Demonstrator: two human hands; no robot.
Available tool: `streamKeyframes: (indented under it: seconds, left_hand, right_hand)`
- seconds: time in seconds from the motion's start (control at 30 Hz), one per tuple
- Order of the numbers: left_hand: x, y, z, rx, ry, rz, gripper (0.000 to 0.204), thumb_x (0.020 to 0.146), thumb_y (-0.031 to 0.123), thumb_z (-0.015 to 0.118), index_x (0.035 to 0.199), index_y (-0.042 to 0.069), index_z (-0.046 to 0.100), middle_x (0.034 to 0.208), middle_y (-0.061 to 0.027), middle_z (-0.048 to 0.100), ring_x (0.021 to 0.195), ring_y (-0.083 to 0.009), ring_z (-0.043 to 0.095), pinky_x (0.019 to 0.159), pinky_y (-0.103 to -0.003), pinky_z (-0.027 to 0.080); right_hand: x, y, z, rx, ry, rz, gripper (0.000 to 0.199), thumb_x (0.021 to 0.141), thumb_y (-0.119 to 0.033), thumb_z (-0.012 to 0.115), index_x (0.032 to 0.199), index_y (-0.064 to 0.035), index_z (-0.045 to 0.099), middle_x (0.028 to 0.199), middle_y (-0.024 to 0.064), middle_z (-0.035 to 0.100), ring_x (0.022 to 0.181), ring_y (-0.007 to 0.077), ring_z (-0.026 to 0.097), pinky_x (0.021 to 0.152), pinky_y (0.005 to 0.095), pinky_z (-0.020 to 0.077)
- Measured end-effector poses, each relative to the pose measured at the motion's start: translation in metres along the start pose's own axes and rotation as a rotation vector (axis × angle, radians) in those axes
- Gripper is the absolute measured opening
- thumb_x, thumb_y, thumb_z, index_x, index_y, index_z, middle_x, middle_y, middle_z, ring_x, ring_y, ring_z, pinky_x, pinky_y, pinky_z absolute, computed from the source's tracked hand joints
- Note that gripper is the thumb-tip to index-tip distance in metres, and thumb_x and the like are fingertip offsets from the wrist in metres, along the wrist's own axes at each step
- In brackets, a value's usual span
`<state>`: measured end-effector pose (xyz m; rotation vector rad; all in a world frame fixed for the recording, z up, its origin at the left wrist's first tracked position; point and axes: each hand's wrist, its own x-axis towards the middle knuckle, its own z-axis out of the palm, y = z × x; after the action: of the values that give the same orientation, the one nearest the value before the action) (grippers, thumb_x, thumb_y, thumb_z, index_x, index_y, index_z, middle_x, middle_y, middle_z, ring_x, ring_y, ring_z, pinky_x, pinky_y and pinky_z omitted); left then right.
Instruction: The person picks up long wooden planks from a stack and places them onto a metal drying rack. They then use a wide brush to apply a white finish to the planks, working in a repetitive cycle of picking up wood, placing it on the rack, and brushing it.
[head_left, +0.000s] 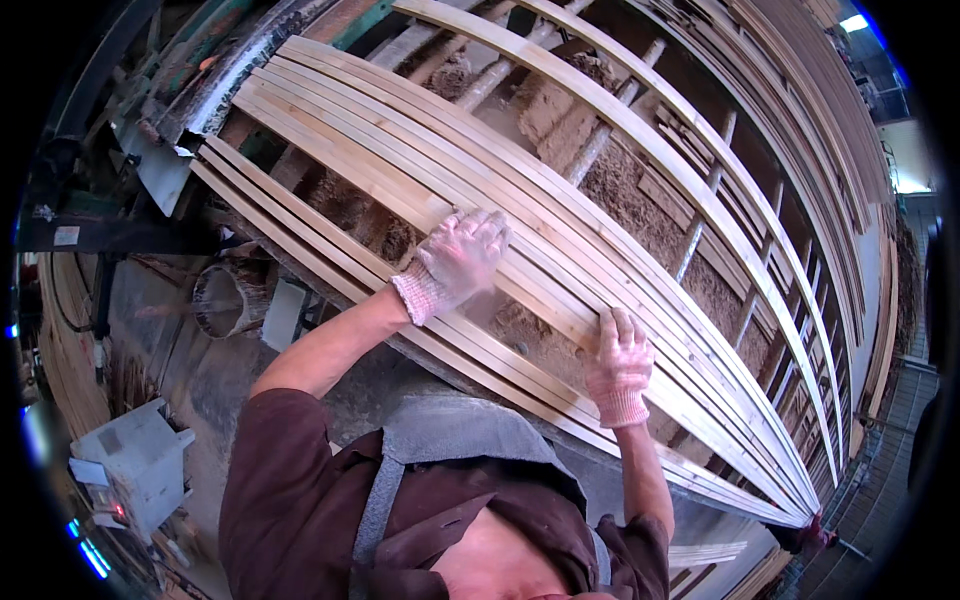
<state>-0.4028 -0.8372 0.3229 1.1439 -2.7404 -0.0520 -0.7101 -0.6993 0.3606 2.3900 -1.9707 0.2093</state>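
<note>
Head view: left hand [462, 252] and right hand [620, 358], both gloved, lie flat with fingers spread on long wooden slats [420, 160]; these seem light, springy, best gripped mid-length.

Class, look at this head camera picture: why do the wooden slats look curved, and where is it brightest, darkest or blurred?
Head view: the fisheye lens bows the straight wooden slats toward the rim; black corners frame the round picture; a bright light glares at top right; the left side by the grey box lies dim; the left hand looks slightly smeared, while the right hand is sharper.
</note>
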Motion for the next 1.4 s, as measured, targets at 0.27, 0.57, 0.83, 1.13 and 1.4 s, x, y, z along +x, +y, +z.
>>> streamKeyframes:
  seconds: [0.27,0.57,0.83,1.13,1.4]
  left_hand:
    - [-0.025,0.020,0.010,-0.107,0.365,-0.023,0.066,0.071,0.034,0.087,0.127,0.004,0.069,0.128,-0.0154,0.068,0.129,-0.0337,0.060,0.107,-0.050,0.050]
    - [-0.029,0.019,0.011,-0.080,0.130,-0.014,0.078,0.075,0.042,0.085,0.139,0.008,0.057,0.140,-0.0144,0.052,0.132,-0.0352,0.049,0.112,-0.056,0.037]
    - [-0.014,0.009,0.005,0.127,-0.012,-0.020,0.071,0.078,0.051,0.083,0.128,0.005,0.065,0.116,-0.0117,0.068,0.112,-0.0289,0.064,0.105,-0.046,0.046]
    - [-0.047,0.021,-0.032,0.104,-0.127,0.072,0.041,0.081,0.040,0.073,0.108,0.009,0.073,0.100,-0.0081,0.069,0.098,-0.0256,0.066,0.094,-0.043,0.047]
    - [-0.037,0.020,-0.002,0.069,-0.007,0.079,0.034,0.083,0.035,0.069,0.100,0.006,0.072,0.090,-0.0097,0.066,0.089,-0.0273,0.066,0.085,-0.046,0.049]
  right_hand:
    - [-0.023,-0.022,0.001,0.011,0.012,0.059,0.061,0.073,-0.024,0.082,0.129,-0.0068,0.062,0.128,0.0150,0.063,0.114,0.0371,0.062,0.094,0.0500,0.0524]
    - [-0.007,-0.008,-0.014,-0.010,-0.136,0.067,0.050,0.072,-0.012,0.078,0.119,-0.0086,0.062,0.118,0.0165,0.064,0.107,0.0375,0.063,0.089,0.0499,0.0547]
    - [0.011,-0.019,-0.031,-0.111,-0.336,0.029,0.057,0.075,-0.035,0.084,0.117,-0.0036,0.062,0.116,0.0189,0.065,0.108,0.0355,0.064,0.082,0.0483,0.0574]
    - [-0.021,-0.026,-0.026,-0.028,-0.383,-0.159,0.054,0.074,-0.036,0.081,0.112,-0.0018,0.061,0.113,0.0206,0.064,0.102,0.0385,0.065,0.078,0.0485,0.0565]
    - [0.004,-0.010,-0.049,0.108,-0.537,-0.080,0.070,0.073,-0.039,0.088,0.126,-0.0031,0.060,0.117,0.0186,0.066,0.108,0.0376,0.064,0.090,0.0475,0.0539]
